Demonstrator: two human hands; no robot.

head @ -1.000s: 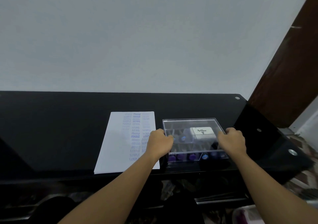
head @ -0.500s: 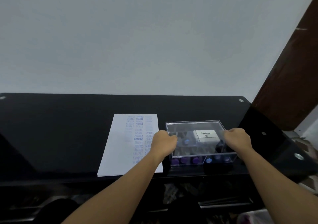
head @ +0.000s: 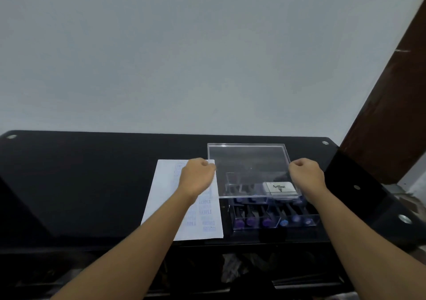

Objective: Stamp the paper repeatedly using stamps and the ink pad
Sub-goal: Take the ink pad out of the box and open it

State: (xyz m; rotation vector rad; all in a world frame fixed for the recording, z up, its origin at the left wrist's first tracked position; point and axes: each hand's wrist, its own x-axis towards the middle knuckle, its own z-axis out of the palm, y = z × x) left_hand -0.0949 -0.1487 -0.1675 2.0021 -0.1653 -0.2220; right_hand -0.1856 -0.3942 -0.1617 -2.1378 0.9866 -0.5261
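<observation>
A clear plastic lid point(head: 249, 161) is lifted off a clear box point(head: 274, 216) and held above and behind it. My left hand point(head: 196, 177) grips the lid's left edge and my right hand point(head: 305, 175) grips its right edge. Inside the box lie several stamps with purple and blue ends point(head: 252, 221) and a white Artline ink pad point(head: 280, 187), seen through the lid. A white paper point(head: 166, 198) with rows of blue stamped words lies left of the box, partly under my left arm.
Everything sits on a black glass table point(head: 80, 184) against a pale wall. A dark brown door frame point(head: 391, 115) rises at the right. Metal fittings mark the table's corners. Below the front edge, dim clutter shows on a lower shelf.
Both hands have raised the lid off the box and carried it up and away from me, uncovering the stamps at the front.
</observation>
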